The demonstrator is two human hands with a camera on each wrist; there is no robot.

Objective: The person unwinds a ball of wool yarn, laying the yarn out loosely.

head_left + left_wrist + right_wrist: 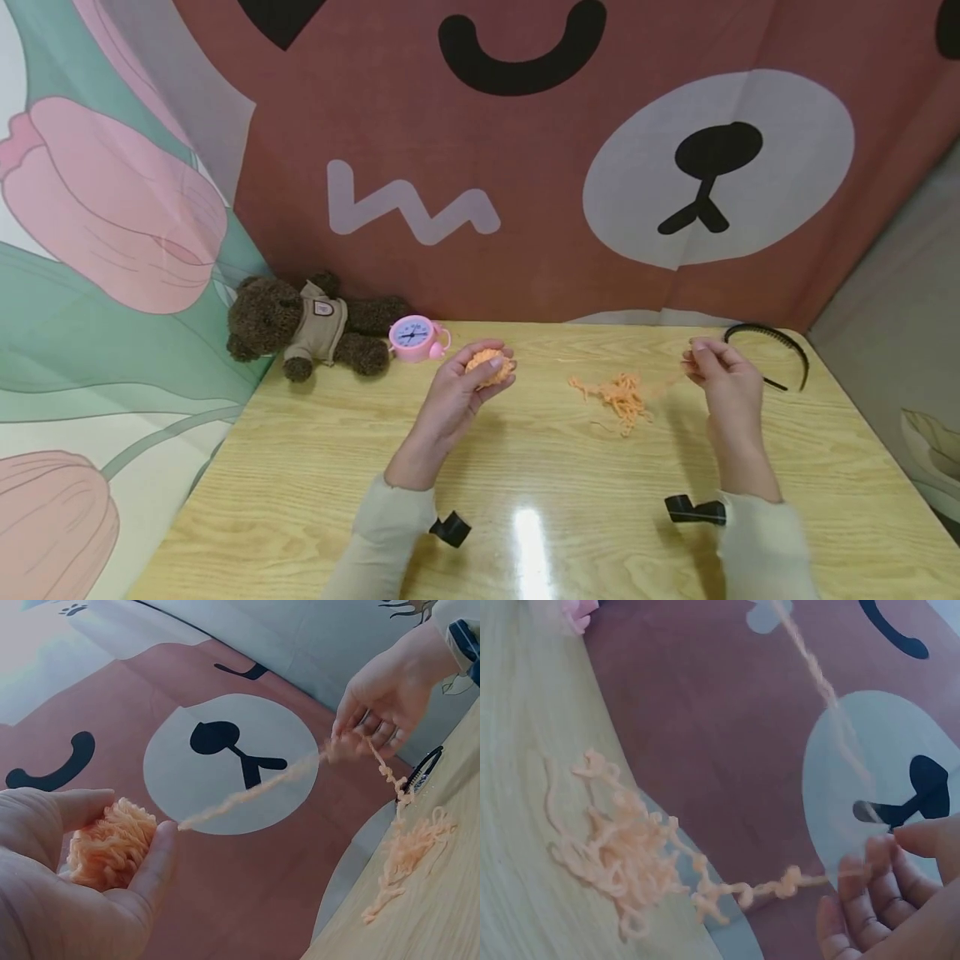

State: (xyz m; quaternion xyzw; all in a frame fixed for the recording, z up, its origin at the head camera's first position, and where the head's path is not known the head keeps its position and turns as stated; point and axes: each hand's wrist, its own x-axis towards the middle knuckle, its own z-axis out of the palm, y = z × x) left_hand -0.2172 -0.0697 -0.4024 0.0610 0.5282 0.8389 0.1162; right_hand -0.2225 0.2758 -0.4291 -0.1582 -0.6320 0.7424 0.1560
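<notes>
My left hand [459,387] grips a small orange ball of yarn [112,844] between thumb and curled fingers, raised over the table. From the ball a yarn strand [259,789] stretches across to my right hand [723,383], whose thumb and fingertips pinch it. Past the right fingers the yarn hangs down, kinked and curly, to a loose tangled pile of orange yarn [624,400] on the table between both hands. In the right wrist view the same pile [630,855] lies left of the hand, and the strand near the fingertips is blurred.
A wooden table [315,492] stands against a printed cloth. At the back left a brown teddy bear [318,325] lies on its side next to a pink alarm clock [412,337]. A black headband [795,346] lies behind my right hand.
</notes>
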